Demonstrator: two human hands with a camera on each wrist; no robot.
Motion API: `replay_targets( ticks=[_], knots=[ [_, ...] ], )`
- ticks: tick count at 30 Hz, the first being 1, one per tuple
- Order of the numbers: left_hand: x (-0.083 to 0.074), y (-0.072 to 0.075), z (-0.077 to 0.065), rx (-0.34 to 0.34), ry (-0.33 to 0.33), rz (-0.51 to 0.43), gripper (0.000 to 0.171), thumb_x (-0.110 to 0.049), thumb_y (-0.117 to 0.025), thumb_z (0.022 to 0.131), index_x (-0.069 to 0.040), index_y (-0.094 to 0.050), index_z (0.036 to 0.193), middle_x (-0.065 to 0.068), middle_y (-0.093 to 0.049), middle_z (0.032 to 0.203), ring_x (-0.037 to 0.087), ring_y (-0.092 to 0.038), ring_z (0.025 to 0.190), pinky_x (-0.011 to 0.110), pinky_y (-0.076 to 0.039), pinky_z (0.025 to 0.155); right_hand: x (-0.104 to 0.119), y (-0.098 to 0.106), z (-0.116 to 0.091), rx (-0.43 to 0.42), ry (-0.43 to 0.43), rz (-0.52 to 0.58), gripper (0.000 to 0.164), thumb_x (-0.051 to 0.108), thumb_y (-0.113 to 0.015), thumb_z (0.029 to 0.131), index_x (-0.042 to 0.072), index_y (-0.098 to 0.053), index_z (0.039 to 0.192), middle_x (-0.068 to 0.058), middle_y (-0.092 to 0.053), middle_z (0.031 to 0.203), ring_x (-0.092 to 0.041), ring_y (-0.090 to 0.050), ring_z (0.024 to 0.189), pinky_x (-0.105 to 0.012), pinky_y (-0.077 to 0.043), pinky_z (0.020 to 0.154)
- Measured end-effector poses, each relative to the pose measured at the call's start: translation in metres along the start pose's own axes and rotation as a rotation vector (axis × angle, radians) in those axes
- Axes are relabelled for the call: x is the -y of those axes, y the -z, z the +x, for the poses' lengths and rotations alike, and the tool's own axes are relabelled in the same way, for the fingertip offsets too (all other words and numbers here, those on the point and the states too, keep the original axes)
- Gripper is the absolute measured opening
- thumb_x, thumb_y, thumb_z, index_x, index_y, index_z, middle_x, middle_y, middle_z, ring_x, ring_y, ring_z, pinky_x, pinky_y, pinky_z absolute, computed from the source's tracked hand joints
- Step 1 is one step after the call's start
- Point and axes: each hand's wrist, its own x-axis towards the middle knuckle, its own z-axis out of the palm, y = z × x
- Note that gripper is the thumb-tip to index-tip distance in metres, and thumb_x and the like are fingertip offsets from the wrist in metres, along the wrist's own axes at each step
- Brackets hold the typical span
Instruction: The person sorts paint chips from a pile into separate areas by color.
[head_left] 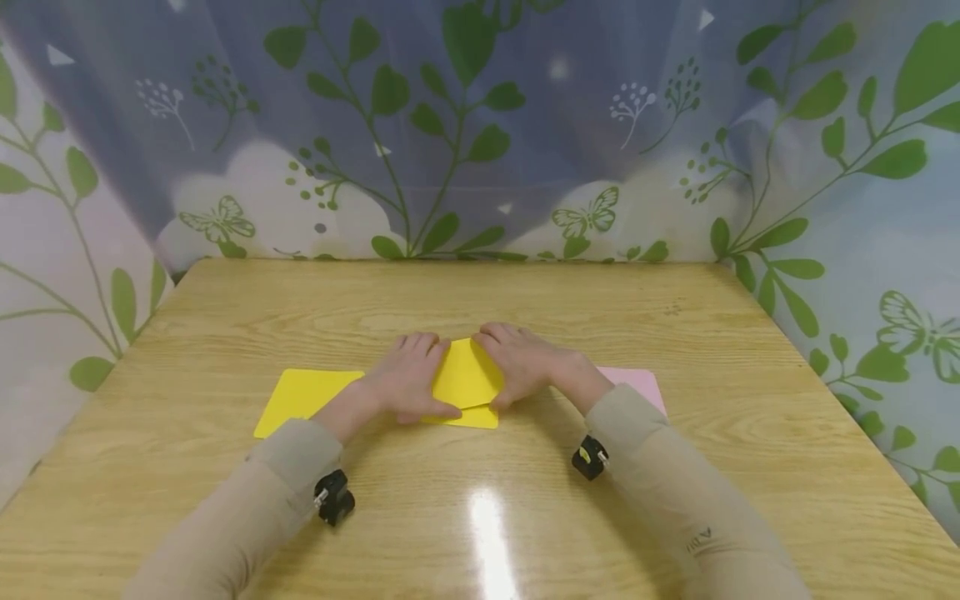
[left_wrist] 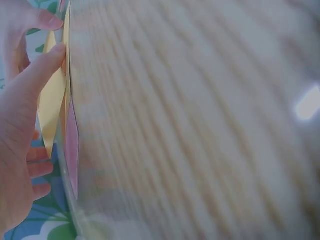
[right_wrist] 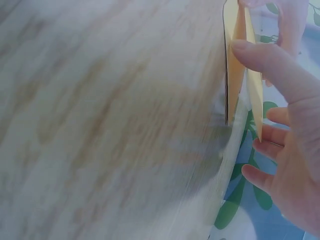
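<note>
Left grip [head_left: 408,379] and right grip [head_left: 525,367] pinch the raised yellow card [head_left: 467,375]; likely light and bendable, hold opposite edges.

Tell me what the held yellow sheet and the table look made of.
Held yellow sheet: probably matte paper or thin card, given its thin edge and lack of glare. Table: perhaps wood or laminate, glossy, judging by its grain and reflection.

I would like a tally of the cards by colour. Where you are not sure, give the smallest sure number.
Yellow: at least 2 (left yellow card, middle yellow card between left hand and right hand)
Pink: at least 1 (pink card, at the right)
Total: at least 3; overlaps may hide others.
</note>
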Motion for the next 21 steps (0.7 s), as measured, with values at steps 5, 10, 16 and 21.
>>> replay_targets(
  ticks=[5,10,16,21],
  knots=[
    [0.0012,0.0012,0.0008,-0.034,0.016,0.053,0.111,-0.079,-0.052,0.067,0.002,-0.031,0.140,0.018,-0.037,0.135,0.033,-0.033,0.124,0.047,-0.022,0.105,-0.0007,0.0004,0.0000,-0.026,0.002,0.016,0.099,0.048,-0.071,0.072,0.000,-0.023,0.143,-0.019,-0.022,0.145,-0.032,-0.023,0.133,-0.051,-0.028,0.103],
    [0.0008,0.0016,0.0004,-0.056,0.029,0.069,0.110,-0.079,-0.053,0.065,0.001,-0.034,0.138,0.017,-0.040,0.129,0.033,-0.035,0.119,0.047,-0.023,0.104,-0.0026,-0.0019,-0.0003,-0.060,0.013,0.020,0.096,0.048,-0.070,0.072,0.001,-0.024,0.143,-0.017,-0.023,0.144,-0.031,-0.024,0.132,-0.052,-0.028,0.102],
    [-0.0002,0.0026,0.0008,-0.064,0.026,0.073,0.110,-0.078,-0.056,0.064,0.002,-0.036,0.137,0.017,-0.041,0.125,0.034,-0.036,0.116,0.047,-0.025,0.102,-0.0034,-0.0054,-0.0020,-0.100,0.030,0.012,0.096,0.050,-0.070,0.072,0.001,-0.027,0.142,-0.017,-0.025,0.143,-0.031,-0.026,0.131,-0.052,-0.029,0.102],
    [0.0016,0.0053,-0.0032,-0.073,0.014,0.085,0.110,-0.075,-0.059,0.064,0.004,-0.036,0.137,0.019,-0.039,0.128,0.035,-0.035,0.119,0.050,-0.023,0.103,-0.0009,-0.0057,-0.0026,-0.123,0.003,-0.068,0.103,0.062,-0.067,0.070,0.001,-0.027,0.142,-0.015,-0.026,0.144,-0.029,-0.024,0.132,-0.049,-0.027,0.103]
  ],
)
